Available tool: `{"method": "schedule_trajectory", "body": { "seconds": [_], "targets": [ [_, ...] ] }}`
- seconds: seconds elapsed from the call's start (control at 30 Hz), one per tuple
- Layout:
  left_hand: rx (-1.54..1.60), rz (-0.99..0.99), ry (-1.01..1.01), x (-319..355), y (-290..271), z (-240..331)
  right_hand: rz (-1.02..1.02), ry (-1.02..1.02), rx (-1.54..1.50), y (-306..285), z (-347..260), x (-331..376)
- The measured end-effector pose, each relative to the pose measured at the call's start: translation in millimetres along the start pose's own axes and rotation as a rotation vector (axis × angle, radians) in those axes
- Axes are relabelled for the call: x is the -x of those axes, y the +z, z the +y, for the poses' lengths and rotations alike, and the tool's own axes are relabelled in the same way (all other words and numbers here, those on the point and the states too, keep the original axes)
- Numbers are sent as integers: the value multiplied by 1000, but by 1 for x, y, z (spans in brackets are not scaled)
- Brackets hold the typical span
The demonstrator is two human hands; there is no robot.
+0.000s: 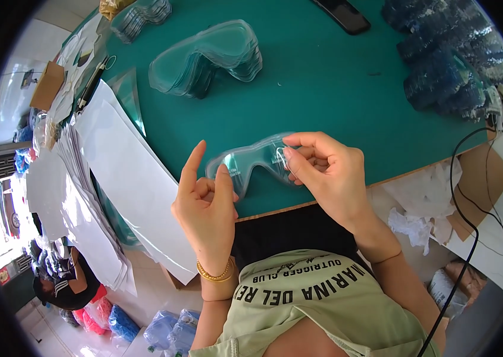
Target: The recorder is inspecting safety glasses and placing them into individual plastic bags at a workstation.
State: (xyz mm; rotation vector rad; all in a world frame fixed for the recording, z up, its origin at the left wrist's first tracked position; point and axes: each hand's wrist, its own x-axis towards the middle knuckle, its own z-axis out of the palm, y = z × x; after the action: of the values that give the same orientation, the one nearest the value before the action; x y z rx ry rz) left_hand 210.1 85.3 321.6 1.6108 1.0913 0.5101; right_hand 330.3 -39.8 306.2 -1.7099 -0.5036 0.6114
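Observation:
A clear plastic goggle lens [242, 156], with a nose notch and some small pale printing, is held up over the near edge of the green table. My right hand [329, 172] pinches its right end between thumb and forefinger. At the other end, my left hand [207, 202] has its thumb over the lens and its lower fingers curled at the rim, while the forefinger points up and away. Beyond my hands lies a stack of similar clear lenses [204, 62]. Another such stack [139, 21] sits at the far left.
Long white sheets [126, 149] spread over the table's left side, beside a pen-like tool [92, 86]. A black phone [342, 15] lies at the far edge. Dark bluish stacked pieces [442, 59] crowd the far right. A black cable [463, 202] hangs at right. At lower left is another person [73, 279].

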Motion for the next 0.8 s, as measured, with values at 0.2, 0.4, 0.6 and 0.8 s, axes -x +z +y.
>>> {"method": "schedule_trajectory", "body": {
  "seconds": [0.2,0.4,0.6,0.8],
  "targets": [
    [-423,140,212,2,5,-1,6,-36,24,1,-1,-1],
    [-395,244,193,8,-6,-12,6,-43,30,-1,-1,0],
    [-533,364,543,18,-24,-28,15,-55,18,-1,-1,1],
    [-765,-87,777,31,-15,-30,-1,-32,-16,-1,3,0]
  ]
}}
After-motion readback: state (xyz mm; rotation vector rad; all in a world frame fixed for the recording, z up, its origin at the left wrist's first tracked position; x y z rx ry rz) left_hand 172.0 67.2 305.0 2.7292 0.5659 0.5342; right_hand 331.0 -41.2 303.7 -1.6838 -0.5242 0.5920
